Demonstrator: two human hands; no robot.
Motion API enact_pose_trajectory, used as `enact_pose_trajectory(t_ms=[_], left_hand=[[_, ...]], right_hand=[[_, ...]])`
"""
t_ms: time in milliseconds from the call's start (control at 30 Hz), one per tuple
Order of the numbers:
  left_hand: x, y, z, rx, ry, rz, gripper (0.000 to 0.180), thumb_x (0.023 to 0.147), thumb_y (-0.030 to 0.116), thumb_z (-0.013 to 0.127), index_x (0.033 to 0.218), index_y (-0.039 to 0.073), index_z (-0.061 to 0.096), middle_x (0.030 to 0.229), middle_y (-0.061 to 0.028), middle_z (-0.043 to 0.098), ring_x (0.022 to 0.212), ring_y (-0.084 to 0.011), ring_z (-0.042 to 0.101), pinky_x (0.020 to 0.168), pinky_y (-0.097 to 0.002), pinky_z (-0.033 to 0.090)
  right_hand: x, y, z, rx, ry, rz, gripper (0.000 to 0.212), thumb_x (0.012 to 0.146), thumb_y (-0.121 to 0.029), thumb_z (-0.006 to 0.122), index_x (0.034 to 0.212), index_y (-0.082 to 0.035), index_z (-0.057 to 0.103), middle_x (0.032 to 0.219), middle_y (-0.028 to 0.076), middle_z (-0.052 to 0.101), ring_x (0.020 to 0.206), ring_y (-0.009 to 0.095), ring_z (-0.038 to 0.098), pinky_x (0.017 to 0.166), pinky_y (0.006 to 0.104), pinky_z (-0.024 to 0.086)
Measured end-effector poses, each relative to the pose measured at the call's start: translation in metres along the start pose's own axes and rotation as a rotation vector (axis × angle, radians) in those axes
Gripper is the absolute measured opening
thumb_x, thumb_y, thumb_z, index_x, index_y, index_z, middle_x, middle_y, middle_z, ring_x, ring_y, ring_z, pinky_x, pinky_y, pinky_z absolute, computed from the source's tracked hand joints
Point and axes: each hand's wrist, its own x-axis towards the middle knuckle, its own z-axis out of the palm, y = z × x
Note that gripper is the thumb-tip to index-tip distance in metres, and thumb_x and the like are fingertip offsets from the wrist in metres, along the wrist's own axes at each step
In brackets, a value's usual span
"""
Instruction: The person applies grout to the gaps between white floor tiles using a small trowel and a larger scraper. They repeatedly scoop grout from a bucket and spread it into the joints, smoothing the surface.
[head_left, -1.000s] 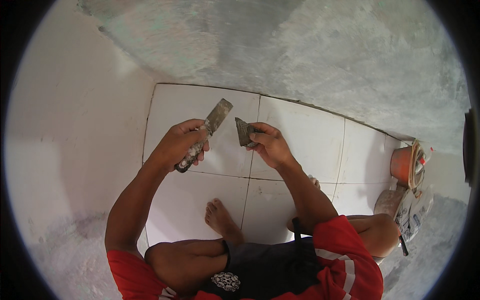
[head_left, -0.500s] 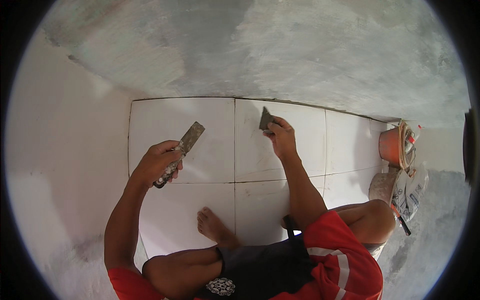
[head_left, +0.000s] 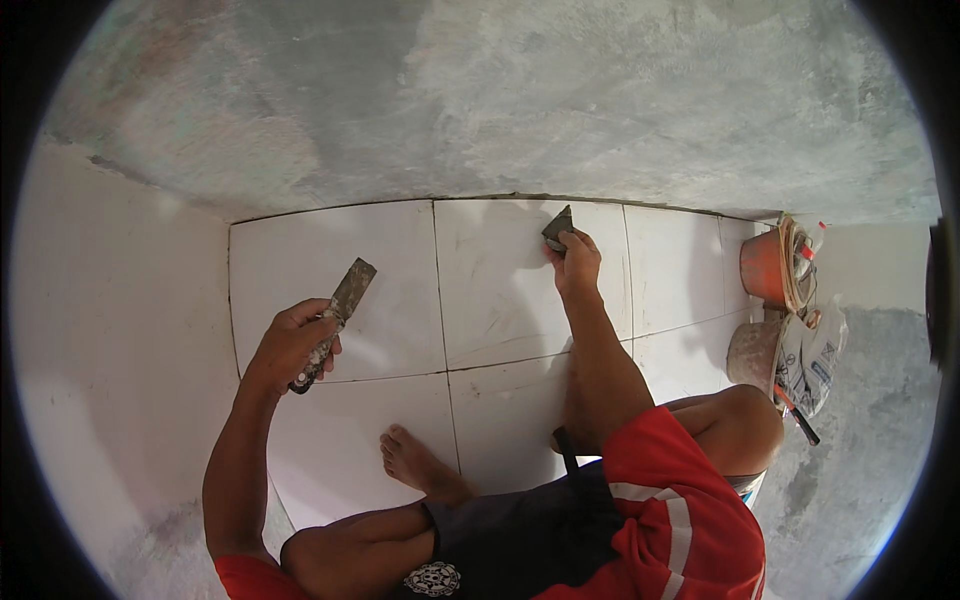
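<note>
My left hand (head_left: 292, 343) is closed round the handle of a putty knife (head_left: 350, 289), whose flat blade is smeared with dried cement and points up and to the right. Between the fingers of my right hand (head_left: 578, 262) is a small dark scraper blade (head_left: 559, 231) with a pointed corner, held above the floor close to the far wall. Large white tiles (head_left: 500, 300) lie under both hands, with dark joint lines and some dirty streaks. A dark gap (head_left: 515, 196) runs where the tiles meet the wall.
The grey cement wall (head_left: 560, 100) rises at the far side, a pale wall (head_left: 110, 300) at the left. An orange bucket (head_left: 762, 265), a dirty round container (head_left: 752, 352), a plastic bag (head_left: 822, 365) and a tool with a black and orange handle (head_left: 797, 414) stand at the right. My bare foot (head_left: 420, 462) rests on a tile.
My right hand has moved right along the wall and the scraper blade has turned in it. The left hand with the putty knife has shifted slightly. The whole view has swung a little.
</note>
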Motion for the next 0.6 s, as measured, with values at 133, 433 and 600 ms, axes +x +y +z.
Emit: enact_pose_trajectory(t_ms=[133,433,600], left_hand=[[0.001,-0.002,-0.001,-0.014,-0.001,0.0,0.03,0.096,0.022,0.06,0.12,0.004,0.065,0.074,-0.0041,0.064,0.056,-0.0114,0.059,0.048,-0.0271,0.048],[-0.002,0.007,0.002,-0.025,-0.021,0.008,0.032,0.097,0.021,0.059,0.123,0.002,0.062,0.075,-0.006,0.064,0.055,-0.0126,0.06,0.048,-0.028,0.048],[-0.016,0.02,0.004,-0.091,-0.05,0.015,0.034,0.097,0.02,0.059,0.125,0.0,0.06,0.076,-0.0074,0.064,0.056,-0.0134,0.06,0.048,-0.0284,0.048]], right_hand=[[-0.004,0.007,0.005,0.137,-0.065,0.089,0.026,0.09,-0.001,0.063,0.114,0.002,0.055,0.105,0.012,0.063,0.096,0.025,0.064,0.084,0.0448,0.058],[-0.02,-0.016,0.016,0.133,-0.103,0.096,0.02,0.092,0.0,0.062,0.11,-0.008,0.057,0.099,0.007,0.067,0.09,0.02,0.064,0.081,0.0401,0.053],[-0.092,-0.003,0.077,0.146,-0.447,0.06,0.022,0.091,0.003,0.064,0.109,-0.008,0.06,0.098,0.004,0.068,0.084,0.015,0.063,0.078,0.0341,0.052]])
